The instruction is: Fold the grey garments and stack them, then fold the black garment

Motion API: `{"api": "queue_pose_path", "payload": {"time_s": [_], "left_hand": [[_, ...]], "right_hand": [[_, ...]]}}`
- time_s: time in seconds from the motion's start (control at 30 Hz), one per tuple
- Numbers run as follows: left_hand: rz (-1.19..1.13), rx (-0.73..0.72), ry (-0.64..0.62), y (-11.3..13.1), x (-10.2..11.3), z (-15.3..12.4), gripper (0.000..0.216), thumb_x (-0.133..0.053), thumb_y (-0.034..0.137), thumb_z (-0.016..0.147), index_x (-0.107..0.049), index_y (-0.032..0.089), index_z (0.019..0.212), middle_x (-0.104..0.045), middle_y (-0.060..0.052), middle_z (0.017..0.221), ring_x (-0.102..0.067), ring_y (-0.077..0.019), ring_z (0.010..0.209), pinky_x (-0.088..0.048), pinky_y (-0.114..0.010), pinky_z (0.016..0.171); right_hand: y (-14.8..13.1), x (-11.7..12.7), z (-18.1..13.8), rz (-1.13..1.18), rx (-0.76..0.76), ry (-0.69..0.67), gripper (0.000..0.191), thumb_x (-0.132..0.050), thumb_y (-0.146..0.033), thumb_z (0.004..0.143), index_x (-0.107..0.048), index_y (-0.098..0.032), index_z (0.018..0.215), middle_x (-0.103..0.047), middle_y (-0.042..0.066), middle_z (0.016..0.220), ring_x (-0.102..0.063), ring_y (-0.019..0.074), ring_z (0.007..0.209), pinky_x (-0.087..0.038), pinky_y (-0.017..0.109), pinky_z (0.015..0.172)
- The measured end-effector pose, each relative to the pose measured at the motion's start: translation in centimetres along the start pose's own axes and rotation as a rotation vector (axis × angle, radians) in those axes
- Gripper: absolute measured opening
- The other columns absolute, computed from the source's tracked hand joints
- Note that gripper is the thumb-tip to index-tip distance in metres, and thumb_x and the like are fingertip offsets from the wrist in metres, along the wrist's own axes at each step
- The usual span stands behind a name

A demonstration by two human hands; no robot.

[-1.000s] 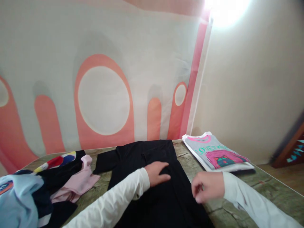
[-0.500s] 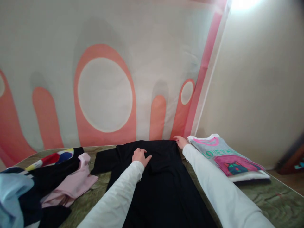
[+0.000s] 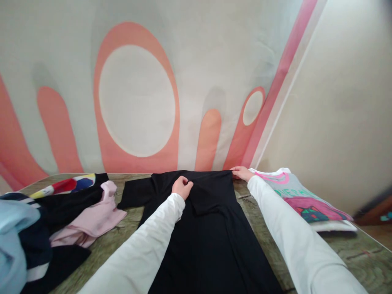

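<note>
A black long-sleeved garment (image 3: 211, 237) lies spread flat on the green-brown table (image 3: 254, 212), its top edge against the wall. My left hand (image 3: 181, 187) is closed, pinching the black fabric near the neckline. At the garment's far right shoulder corner my right hand (image 3: 241, 173) grips the cloth. One black sleeve stretches out to the left. Both my arms wear white sleeves.
A loose pile of clothes sits at the left: a pink piece (image 3: 92, 216), a light blue one (image 3: 12, 241), dark ones and a multicoloured one (image 3: 61, 187). A folded grey shirt with a pink print (image 3: 303, 202) lies at the right. A pink-and-white patterned wall (image 3: 137, 102) stands behind.
Both hands have reached from the garment's middle to its far top edge. The left one now pinches the neckline and the right one holds the right corner. The view has tipped downward.
</note>
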State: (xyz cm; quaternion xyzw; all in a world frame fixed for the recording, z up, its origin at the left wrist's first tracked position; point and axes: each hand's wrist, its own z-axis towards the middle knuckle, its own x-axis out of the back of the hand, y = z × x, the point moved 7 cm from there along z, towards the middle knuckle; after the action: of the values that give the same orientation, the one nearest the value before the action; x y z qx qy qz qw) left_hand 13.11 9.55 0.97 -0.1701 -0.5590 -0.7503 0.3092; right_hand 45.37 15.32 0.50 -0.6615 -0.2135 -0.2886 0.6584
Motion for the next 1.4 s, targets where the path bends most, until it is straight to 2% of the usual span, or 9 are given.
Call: {"api": "queue_pose_path", "payload": {"time_s": [0.17,0.33,0.43,0.77,0.97,1.07,1.23,1.4], "left_hand": [[-0.145,0.025,0.071,-1.1,0.2,0.6,0.008,-0.055,0.019,0.065,-0.049,0.017,0.071,-0.051,0.003,0.062,-0.052,-0.0106,0.059,-0.044,-0.023,0.061],[-0.105,-0.105,0.022,-0.7,-0.7,0.0,0.019,-0.055,0.013,0.069,-0.051,0.018,0.087,-0.059,-0.001,0.086,-0.057,-0.0136,0.079,-0.046,-0.027,0.076],[-0.051,-0.132,-0.015,-0.3,-0.9,-0.4,0.024,-0.057,0.014,0.069,-0.051,0.019,0.092,-0.059,-0.001,0.090,-0.057,-0.0155,0.085,-0.045,-0.029,0.080],[-0.043,-0.211,-0.056,0.6,-1.0,-0.8,0.024,-0.060,0.019,0.068,-0.052,0.020,0.091,-0.060,-0.002,0.093,-0.056,-0.0178,0.093,-0.043,-0.030,0.084],[-0.094,-0.306,0.005,2.4,0.0,-1.4,0.022,-0.053,0.016,0.073,-0.050,0.020,0.095,-0.058,-0.002,0.098,-0.056,-0.0170,0.092,-0.042,-0.031,0.086],[-0.066,-0.306,0.042,2.4,0.1,-1.5,0.023,-0.051,0.011,0.074,-0.048,0.018,0.096,-0.057,-0.004,0.097,-0.054,-0.0171,0.093,-0.042,-0.031,0.086],[0.015,-0.266,0.058,1.3,-0.5,-1.3,0.030,-0.054,0.001,0.067,-0.048,0.016,0.091,-0.053,-0.005,0.090,-0.054,-0.0166,0.086,-0.043,-0.031,0.084],[0.083,-0.279,0.058,0.9,-0.6,-1.2,0.030,-0.055,0.004,0.067,-0.049,0.015,0.094,-0.048,-0.007,0.094,-0.052,-0.0169,0.089,-0.042,-0.031,0.086]], "right_hand": [[0.5,0.1,1.0,-0.041,-0.064,0.097,0.016,-0.050,-0.018,0.070,-0.061,-0.010,0.077,-0.060,0.002,0.055,-0.052,0.0096,0.049,-0.042,0.019,0.050],[0.6,-0.2,1.8,-0.161,-0.094,0.159,0.015,-0.049,-0.018,0.068,-0.062,-0.011,0.070,-0.061,0.004,0.060,-0.057,0.0134,0.059,-0.040,0.021,0.055],[0.1,-0.6,1.9,-0.233,-0.097,0.182,0.016,-0.048,-0.018,0.069,-0.063,-0.011,0.070,-0.063,0.008,0.068,-0.059,0.0164,0.068,-0.040,0.022,0.060],[0.0,-2.0,1.5,-0.404,-0.180,0.157,0.026,-0.056,-0.034,0.074,-0.062,-0.011,0.083,-0.063,0.016,0.095,-0.057,0.0257,0.095,-0.042,0.031,0.076],[-0.7,-2.1,1.1,-0.446,-0.222,0.248,0.032,-0.040,-0.030,0.086,-0.048,-0.007,0.106,-0.056,0.025,0.105,-0.055,0.0275,0.098,-0.042,0.036,0.076],[-1.0,-2.3,0.6,-0.467,-0.196,0.283,0.028,-0.034,-0.026,0.089,-0.042,-0.009,0.109,-0.057,0.023,0.103,-0.055,0.0246,0.098,-0.041,0.035,0.076],[-1.6,-2.7,-0.6,-0.526,-0.151,0.316,0.026,-0.037,-0.030,0.088,-0.041,-0.013,0.107,-0.057,0.018,0.102,-0.055,0.0259,0.098,-0.038,0.040,0.079],[-2.6,-1.2,-2.1,-0.567,-0.136,0.366,0.032,-0.041,-0.032,0.085,-0.041,-0.012,0.111,-0.048,0.020,0.114,-0.051,0.0283,0.103,-0.037,0.041,0.081]]}}
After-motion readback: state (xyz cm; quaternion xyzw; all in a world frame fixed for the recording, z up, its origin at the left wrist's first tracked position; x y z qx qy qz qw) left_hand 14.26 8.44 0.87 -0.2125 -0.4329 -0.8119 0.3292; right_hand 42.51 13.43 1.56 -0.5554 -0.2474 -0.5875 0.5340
